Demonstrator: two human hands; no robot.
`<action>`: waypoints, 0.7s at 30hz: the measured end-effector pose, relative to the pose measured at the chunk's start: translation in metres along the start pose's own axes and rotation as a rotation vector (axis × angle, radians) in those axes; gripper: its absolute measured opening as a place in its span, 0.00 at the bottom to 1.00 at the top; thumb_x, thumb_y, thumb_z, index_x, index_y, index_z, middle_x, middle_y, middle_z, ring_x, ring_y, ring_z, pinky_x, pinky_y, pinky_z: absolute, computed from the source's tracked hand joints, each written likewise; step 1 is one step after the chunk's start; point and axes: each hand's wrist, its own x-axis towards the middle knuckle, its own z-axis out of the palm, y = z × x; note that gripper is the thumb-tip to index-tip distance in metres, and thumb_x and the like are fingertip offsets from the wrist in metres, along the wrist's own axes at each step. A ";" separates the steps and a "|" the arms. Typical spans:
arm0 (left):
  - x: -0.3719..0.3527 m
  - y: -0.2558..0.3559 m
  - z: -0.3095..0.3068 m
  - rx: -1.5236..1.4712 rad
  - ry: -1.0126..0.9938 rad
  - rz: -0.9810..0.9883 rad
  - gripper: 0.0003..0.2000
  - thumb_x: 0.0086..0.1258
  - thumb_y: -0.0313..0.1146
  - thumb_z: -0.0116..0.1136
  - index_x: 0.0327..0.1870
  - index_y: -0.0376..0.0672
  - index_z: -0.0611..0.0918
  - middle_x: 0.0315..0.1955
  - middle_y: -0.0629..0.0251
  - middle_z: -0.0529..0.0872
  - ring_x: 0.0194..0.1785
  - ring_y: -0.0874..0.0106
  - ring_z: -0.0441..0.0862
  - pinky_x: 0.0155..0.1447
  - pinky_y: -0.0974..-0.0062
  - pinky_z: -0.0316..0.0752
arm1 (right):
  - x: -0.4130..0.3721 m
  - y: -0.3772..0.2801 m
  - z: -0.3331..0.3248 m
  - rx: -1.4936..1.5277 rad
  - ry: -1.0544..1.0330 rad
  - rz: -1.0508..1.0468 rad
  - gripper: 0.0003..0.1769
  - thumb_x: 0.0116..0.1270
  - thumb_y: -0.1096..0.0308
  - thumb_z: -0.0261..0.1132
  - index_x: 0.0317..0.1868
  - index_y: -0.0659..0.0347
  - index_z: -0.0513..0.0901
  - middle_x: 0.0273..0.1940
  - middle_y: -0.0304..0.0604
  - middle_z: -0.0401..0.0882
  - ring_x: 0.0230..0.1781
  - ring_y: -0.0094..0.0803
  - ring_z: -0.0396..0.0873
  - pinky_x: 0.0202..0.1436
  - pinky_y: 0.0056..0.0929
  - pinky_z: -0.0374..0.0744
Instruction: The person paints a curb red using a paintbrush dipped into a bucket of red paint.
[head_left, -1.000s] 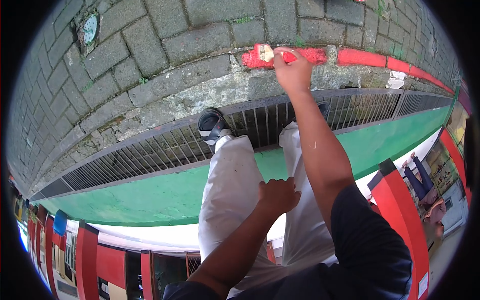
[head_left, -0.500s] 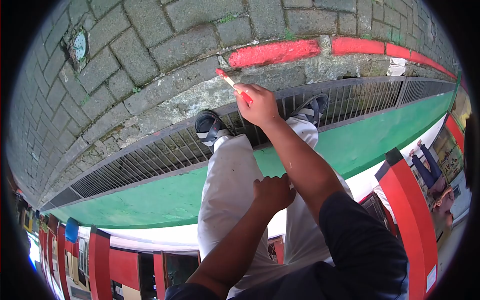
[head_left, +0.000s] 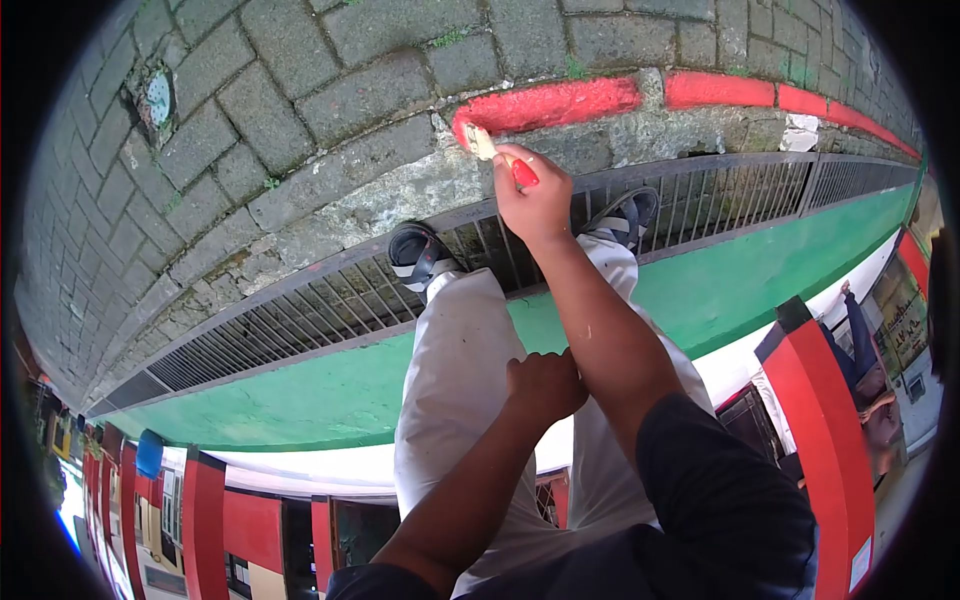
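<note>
My right hand (head_left: 535, 195) is stretched forward and grips a paintbrush (head_left: 493, 152) with a red handle. Its bristles touch the left end of the red painted strip (head_left: 555, 102) on the stone curb. My left hand (head_left: 545, 384) rests closed on my thigh, on the white trousers (head_left: 465, 370). My two sandalled feet (head_left: 418, 253) stand on the metal drain grate (head_left: 330, 300).
Grey paving bricks (head_left: 300, 80) lie beyond the curb, with a round metal cover (head_left: 157, 97) at the far left. A green painted band (head_left: 300, 395) runs beside the grate. Red pillars (head_left: 825, 430) and another person (head_left: 868, 375) are at the right edge.
My right hand swung the brush off the red strip leftward and toward me, then raised it again, so the bristles now touch the strip's left end. The left hand stayed put.
</note>
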 end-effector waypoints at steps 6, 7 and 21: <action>-0.004 0.002 0.001 -0.132 0.059 0.014 0.21 0.72 0.54 0.54 0.57 0.52 0.81 0.45 0.62 0.89 0.55 0.61 0.85 0.60 0.54 0.71 | 0.080 0.030 -0.050 -0.364 0.080 0.389 0.10 0.61 0.61 0.69 0.39 0.56 0.90 0.30 0.53 0.88 0.34 0.47 0.88 0.40 0.39 0.84; -0.004 0.002 0.000 -0.134 0.059 0.012 0.21 0.72 0.55 0.54 0.57 0.52 0.81 0.45 0.62 0.89 0.55 0.61 0.85 0.60 0.54 0.70 | 0.091 0.028 -0.057 -0.327 0.084 0.403 0.10 0.61 0.61 0.69 0.39 0.56 0.90 0.30 0.53 0.88 0.33 0.47 0.88 0.40 0.39 0.84; -0.002 0.004 0.001 -0.116 0.040 0.014 0.22 0.71 0.57 0.54 0.56 0.53 0.81 0.44 0.63 0.89 0.54 0.61 0.85 0.60 0.53 0.71 | 0.119 0.054 -0.103 -0.817 0.052 0.090 0.13 0.64 0.58 0.66 0.42 0.55 0.89 0.33 0.53 0.88 0.32 0.51 0.87 0.38 0.46 0.85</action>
